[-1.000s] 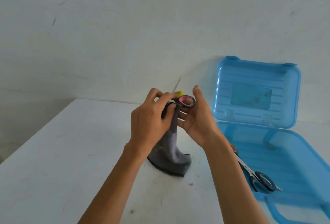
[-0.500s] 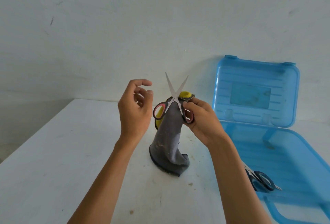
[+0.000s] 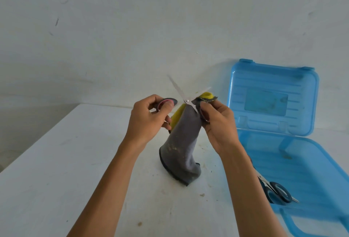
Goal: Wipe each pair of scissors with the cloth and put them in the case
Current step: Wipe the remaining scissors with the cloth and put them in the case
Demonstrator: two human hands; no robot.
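The blades of the pink-and-black-handled steel scissors [image 3: 187, 101] are faint and blurred toward the tips. The left grip [image 3: 149, 119] covers part of one handle ring. The right grip [image 3: 219, 125] covers most of the other ring and part of the top of the grey-and-yellow cloth [image 3: 183, 142]. The right forearm [image 3: 238, 170] hides the blades of the black-handled scissors [image 3: 279, 193]. The translucent blue plastic case [image 3: 311, 161], at the right edge of the white counter [image 3: 56, 161], is cut off at the right and below.

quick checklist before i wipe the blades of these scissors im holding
1. Left hand grips one handle of the scissors: ok
2. Right hand holds the other handle and the cloth: ok
3. Blades spread open, tips up: ok
4. Cloth wrapped round a blade: not ok, it hangs from the right hand to the table
5. Case open, room beside the other scissors: ok
6. Blades clean: cannot tell
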